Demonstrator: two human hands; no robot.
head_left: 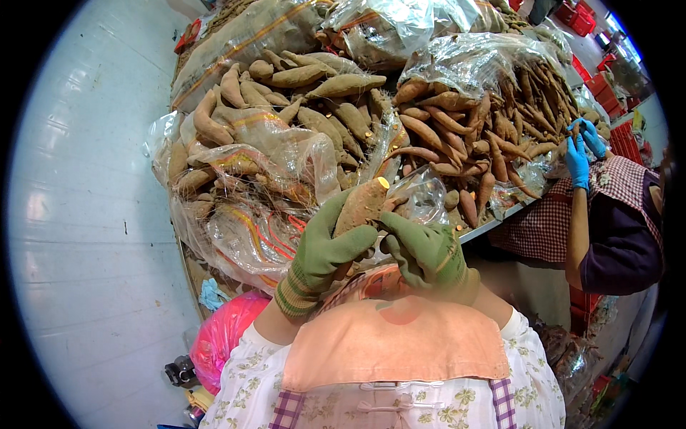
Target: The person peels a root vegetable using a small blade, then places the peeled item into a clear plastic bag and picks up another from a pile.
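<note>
My left hand (319, 247), in a green knitted glove, is wrapped round a thick brown sweet potato (362, 205). The tuber is tilted, and its upper end is cut, showing pale yellow flesh. Close beside it on the right is my right hand (425, 252), in a matching glove. Its fingers are curled together near the tuber; what they hold, if anything, is hidden. Just beyond my hands, dusty brown sweet potatoes (321, 129) lie heaped in opened clear plastic sacks (250, 236). Redder, slimmer ones (446, 136) form a second pile to the right.
Along the left runs a pale wall (93, 200). A co-worker's blue-gloved hands (580, 154) are at the table's right side. Filled sacks (250, 46) lie at the back. A pink plastic bag (225, 336) sits low on my left; red crates (604, 93) stand at far right.
</note>
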